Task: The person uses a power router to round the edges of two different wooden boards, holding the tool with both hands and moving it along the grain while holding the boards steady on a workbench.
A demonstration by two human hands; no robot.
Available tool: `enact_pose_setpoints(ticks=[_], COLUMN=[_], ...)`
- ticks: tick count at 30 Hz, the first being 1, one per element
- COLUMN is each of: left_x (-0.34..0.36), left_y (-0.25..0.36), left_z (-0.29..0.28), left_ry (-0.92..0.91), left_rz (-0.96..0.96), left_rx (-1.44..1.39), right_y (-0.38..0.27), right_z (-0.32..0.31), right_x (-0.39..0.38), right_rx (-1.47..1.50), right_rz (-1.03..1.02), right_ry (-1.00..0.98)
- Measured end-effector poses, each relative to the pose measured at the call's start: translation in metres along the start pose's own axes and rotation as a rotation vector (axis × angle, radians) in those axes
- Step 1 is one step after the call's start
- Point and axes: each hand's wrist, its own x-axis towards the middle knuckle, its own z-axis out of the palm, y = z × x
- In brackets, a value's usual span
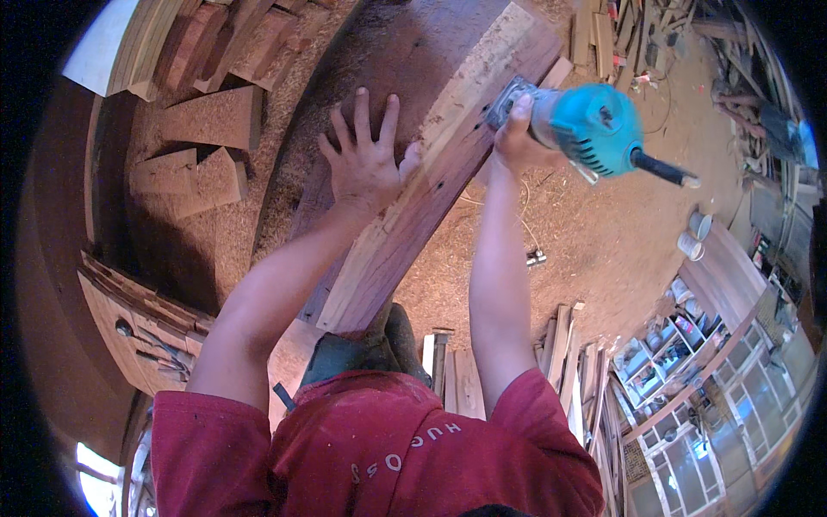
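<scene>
My right hand (pixel 519 145) is wrapped round the body of a teal trim router (pixel 596 129). The router lies tilted sideways, its clear base against the side of a long wooden beam (pixel 431 191) near the far end. Black cord stubs out from its rear. My left hand (pixel 369 165) is spread flat with the fingers apart on a brown wooden surface (pixel 392 73), its thumb resting on the beam's pale top edge. Dark holes dot the beam's side face. Sawdust and shavings lie on the beam's far part. The router's bit is hidden.
Cut wood blocks (pixel 214 116) sit on the dusty floor at left. Stacked boards (pixel 129 323) stand near my left elbow, others by my right. Two buckets (pixel 692 246), a shelf box of supplies (pixel 668 353) and window frames (pixel 689 457) are at right. A cord (pixel 524 220) crosses the floor.
</scene>
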Motion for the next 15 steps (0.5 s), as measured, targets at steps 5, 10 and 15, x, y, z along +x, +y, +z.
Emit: enact_pose_setpoints(ticks=[5, 10, 15], left_x=[0.001, 0.001, 0.002], left_y=[-0.002, -0.001, -0.001], left_z=[0.000, -0.003, -0.002], left_ry=[-0.031, -0.053, -0.044], left_rz=[-0.009, -0.015, -0.017], left_rx=[-0.004, -0.018, -0.016], right_y=[0.014, 0.031, 0.047], right_z=[0.018, 0.030, 0.039], right_x=[0.029, 0.052, 0.066], right_rx=[0.052, 0.039, -0.007], right_rz=[-0.080, -0.210, -0.236], right_ry=[-0.015, -0.002, 0.072])
